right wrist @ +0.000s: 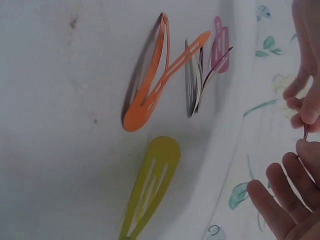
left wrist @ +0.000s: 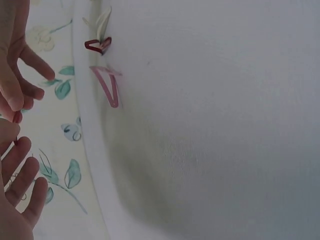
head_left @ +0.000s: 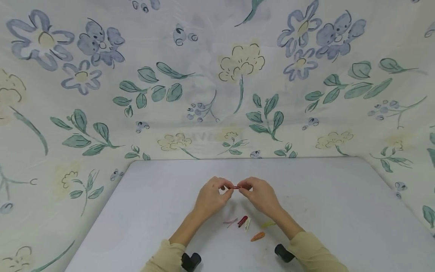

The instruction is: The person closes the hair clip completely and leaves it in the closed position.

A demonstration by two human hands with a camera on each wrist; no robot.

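Note:
Above the white table, my left hand (head_left: 211,197) and right hand (head_left: 262,195) meet, pinching a small reddish snap hair clip (head_left: 236,187) between them by thumb and fingers, one at each end. In the left wrist view only a bit of this red clip (left wrist: 17,117) shows; the fingertips hide the rest. Below the hands lie a pink clip (left wrist: 111,89), a dark red clip (head_left: 242,221), a white clip (head_left: 247,224), an orange clip (right wrist: 137,112) and a yellow-green clip (right wrist: 164,149). The pink and orange clips stand snapped apart.
The white table (head_left: 142,211) has its far edge beyond the hands. A flowered cloth (head_left: 204,87) hangs behind it and at both sides. Black cylindrical pieces (head_left: 284,253) sit beside the sleeves at both wrists.

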